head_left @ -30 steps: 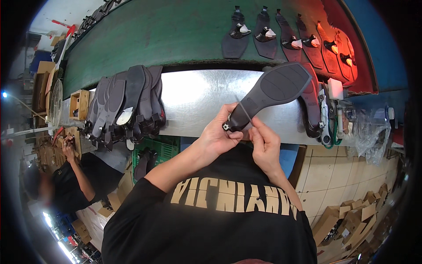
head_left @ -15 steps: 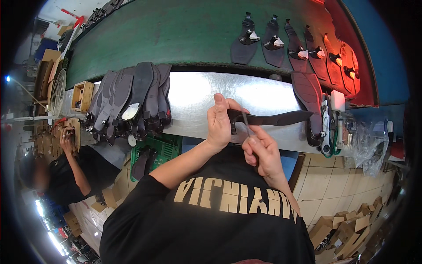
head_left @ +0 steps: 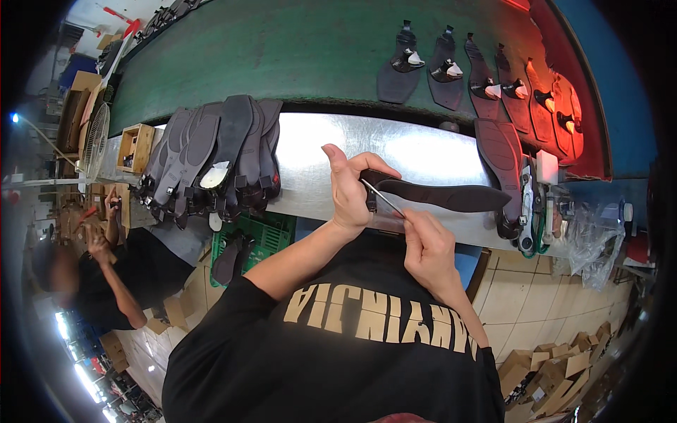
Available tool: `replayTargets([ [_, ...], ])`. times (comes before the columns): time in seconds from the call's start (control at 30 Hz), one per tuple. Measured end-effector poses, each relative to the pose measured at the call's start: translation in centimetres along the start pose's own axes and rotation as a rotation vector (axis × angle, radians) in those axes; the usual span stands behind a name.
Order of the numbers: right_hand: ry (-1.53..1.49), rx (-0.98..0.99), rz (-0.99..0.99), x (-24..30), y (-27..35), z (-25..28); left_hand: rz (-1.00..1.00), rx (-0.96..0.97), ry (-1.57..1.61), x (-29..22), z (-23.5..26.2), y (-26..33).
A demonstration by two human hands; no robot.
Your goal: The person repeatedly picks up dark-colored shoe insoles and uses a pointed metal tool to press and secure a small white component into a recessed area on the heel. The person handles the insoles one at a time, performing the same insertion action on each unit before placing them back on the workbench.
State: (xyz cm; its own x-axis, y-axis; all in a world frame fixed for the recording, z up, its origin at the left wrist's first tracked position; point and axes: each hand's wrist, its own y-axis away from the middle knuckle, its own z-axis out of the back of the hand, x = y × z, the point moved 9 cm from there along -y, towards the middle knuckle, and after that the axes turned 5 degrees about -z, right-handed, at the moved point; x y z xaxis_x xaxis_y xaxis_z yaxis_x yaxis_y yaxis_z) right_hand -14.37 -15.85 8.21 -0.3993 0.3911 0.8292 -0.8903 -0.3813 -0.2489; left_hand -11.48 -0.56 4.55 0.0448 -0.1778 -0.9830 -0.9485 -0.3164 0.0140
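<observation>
A dark sandal sole (head_left: 448,196) lies sideways in front of my chest, its heel end gripped by my left hand (head_left: 347,194) with the thumb sticking up. In my right hand (head_left: 431,250), pinched between thumb and fingers, is a thin metal rod (head_left: 383,197). The rod slants up to the left, and its far tip meets the sole's heel end by my left fingers. What the tip touches there is too small to make out. To the left, a heap of dark sandal soles (head_left: 235,134) hangs partly over the edge of the steel tabletop (head_left: 317,137).
Sandals with white stuffing (head_left: 444,69) stand in a row on the green belt (head_left: 282,63), some under red light. At right are a dark sole (head_left: 499,151) and a clear plastic bag (head_left: 596,243). A green crate (head_left: 268,243) sits below; a co-worker (head_left: 134,275) is at left.
My right hand has drawn down and right, and the rod now slants across to the heel end. The sole has tilted slightly. The co-worker's hands have moved.
</observation>
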Motion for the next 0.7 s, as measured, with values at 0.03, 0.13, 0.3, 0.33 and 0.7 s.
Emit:
replayTargets([
  [0.03,-0.025,0.020,-0.011,0.1,0.1,-0.1,0.026,-0.027,0.004,0.2,0.2,-0.1],
  [0.13,-0.043,0.112,0.060,1.6,0.4,-0.5,0.091,-0.084,0.215,1.0,0.3,-0.5],
  [0.3,-0.017,-0.016,-0.063,0.5,-0.4,1.5,0.644,-0.212,0.700,5.9,-0.5,-0.1],
  [0.33,-0.059,-0.067,-0.132,0.0,-0.7,1.9,0.683,-0.141,0.763,5.2,-1.9,0.5],
  [0.7,0.170,-0.013,-0.105,-0.7,-1.1,0.7,0.611,-0.101,0.711,5.9,-3.7,0.7],
])
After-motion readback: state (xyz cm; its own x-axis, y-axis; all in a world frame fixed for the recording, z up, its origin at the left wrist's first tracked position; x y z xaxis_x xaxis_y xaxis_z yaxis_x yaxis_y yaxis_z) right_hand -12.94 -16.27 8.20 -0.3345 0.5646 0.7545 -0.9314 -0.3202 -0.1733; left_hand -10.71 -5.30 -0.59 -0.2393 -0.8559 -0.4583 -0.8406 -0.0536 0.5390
